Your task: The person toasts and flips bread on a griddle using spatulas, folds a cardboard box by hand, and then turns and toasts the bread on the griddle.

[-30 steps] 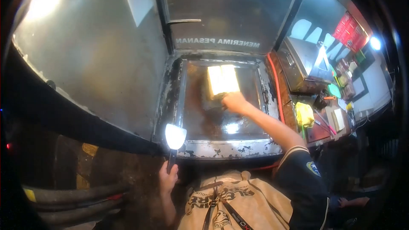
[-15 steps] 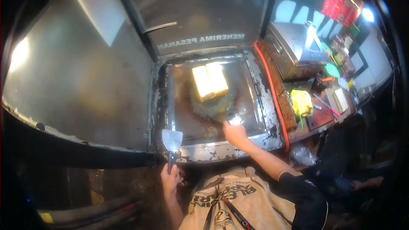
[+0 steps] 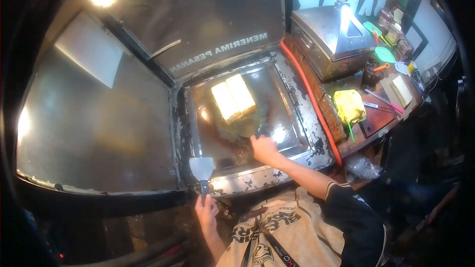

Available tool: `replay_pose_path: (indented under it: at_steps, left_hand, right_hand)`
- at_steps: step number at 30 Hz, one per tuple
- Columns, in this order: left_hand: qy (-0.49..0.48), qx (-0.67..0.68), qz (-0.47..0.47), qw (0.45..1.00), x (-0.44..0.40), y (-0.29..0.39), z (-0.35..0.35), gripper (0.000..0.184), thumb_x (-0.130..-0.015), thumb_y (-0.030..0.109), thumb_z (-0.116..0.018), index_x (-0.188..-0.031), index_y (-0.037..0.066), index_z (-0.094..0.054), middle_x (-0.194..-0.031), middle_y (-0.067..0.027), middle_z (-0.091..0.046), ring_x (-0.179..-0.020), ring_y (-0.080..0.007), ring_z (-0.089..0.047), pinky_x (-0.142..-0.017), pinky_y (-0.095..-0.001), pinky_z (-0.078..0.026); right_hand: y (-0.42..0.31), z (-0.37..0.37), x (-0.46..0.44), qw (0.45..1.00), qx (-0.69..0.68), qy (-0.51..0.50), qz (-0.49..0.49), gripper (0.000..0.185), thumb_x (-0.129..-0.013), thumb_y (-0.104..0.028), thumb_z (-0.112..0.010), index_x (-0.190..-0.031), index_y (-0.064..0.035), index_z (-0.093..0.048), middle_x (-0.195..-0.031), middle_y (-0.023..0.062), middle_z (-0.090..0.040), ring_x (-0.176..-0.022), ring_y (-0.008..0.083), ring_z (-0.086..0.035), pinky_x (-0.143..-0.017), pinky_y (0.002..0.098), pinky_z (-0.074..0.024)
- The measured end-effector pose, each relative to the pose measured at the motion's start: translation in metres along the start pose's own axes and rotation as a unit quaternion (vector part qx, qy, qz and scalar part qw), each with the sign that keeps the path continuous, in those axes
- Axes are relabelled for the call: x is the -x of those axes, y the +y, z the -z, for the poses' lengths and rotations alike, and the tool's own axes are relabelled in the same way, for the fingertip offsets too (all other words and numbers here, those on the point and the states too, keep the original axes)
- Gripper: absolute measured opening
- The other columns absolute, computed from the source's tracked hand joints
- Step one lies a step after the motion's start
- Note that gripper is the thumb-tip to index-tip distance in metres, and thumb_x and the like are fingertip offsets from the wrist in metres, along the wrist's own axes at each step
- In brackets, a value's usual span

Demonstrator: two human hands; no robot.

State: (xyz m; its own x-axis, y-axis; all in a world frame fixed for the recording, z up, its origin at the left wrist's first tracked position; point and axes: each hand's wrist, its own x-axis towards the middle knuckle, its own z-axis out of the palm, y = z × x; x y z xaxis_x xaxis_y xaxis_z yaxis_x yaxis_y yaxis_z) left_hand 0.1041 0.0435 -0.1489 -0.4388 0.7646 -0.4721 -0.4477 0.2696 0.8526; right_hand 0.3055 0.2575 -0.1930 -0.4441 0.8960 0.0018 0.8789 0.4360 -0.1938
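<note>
My left hand (image 3: 207, 212) is closed around the dark handle of a flat metal scraper (image 3: 202, 168). Its wide blade points away from me, over the front left corner of the griddle (image 3: 203, 133). Two pale, block-shaped bread loaves (image 3: 232, 99) lie side by side on the hot plate, brightly lit on top. My right hand (image 3: 264, 149) is over the griddle, just in front of the bread, with its fingers curled together. What it grips, perhaps something thin and dark reaching toward the bread, is too blurred to name.
An orange-red hose (image 3: 309, 96) runs along the griddle's right side. Beyond it stand a metal box with a sloped lid (image 3: 331, 39), a yellow cloth-like bundle (image 3: 349, 106), a pink-handled tool (image 3: 391, 104) and a green lid (image 3: 385, 54). Dark panels border the griddle behind and left.
The camera view has turned and shifted. My right hand is slightly closer to the bread. My left hand still holds the scraper at the griddle's front left corner.
</note>
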Motion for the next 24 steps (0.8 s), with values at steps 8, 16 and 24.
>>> replay_pose_path:
  at_steps: [8, 16, 24]
  left_hand:
    - [0.006, -0.011, 0.03, 0.999, 0.002, -0.008, -0.02, 0.012, -0.093, 0.017, -0.056, -0.09, 0.007, -0.049, -0.065, 0.0022, -0.044, -0.042, -0.0027, -0.031, -0.038, -0.0189, -0.022]
    - [0.005, -0.004, 0.036, 0.999, -0.004, -0.014, -0.034, 0.01, -0.093, 0.016, -0.055, -0.091, 0.009, -0.049, -0.067, 0.0012, -0.046, -0.044, -0.0034, -0.033, -0.038, -0.0188, -0.024]
    - [-0.002, 0.014, 0.073, 0.997, -0.027, -0.031, -0.047, 0.01, -0.093, 0.018, -0.054, -0.092, 0.009, -0.049, -0.065, 0.0025, -0.044, -0.045, -0.0041, -0.033, -0.038, -0.0189, -0.024]
  right_hand:
    - [0.051, 0.045, 0.035, 0.999, 0.022, -0.034, -0.026, 0.01, -0.074, -0.01, -0.059, -0.083, -0.0072, -0.062, -0.073, 0.0087, -0.066, -0.069, 0.0234, -0.067, -0.055, 0.0338, -0.0516]
    - [0.09, 0.069, 0.003, 0.998, 0.056, 0.017, -0.037, 0.009, -0.071, -0.012, -0.061, -0.079, -0.0098, -0.064, -0.071, 0.0114, -0.065, -0.064, 0.0263, -0.066, -0.055, 0.0369, -0.0499]
    - [0.139, 0.01, -0.058, 0.993, 0.043, 0.11, -0.027, 0.007, -0.074, -0.013, -0.061, -0.078, -0.0117, -0.066, -0.069, 0.0092, -0.066, -0.067, 0.0255, -0.067, -0.056, 0.0373, -0.05]
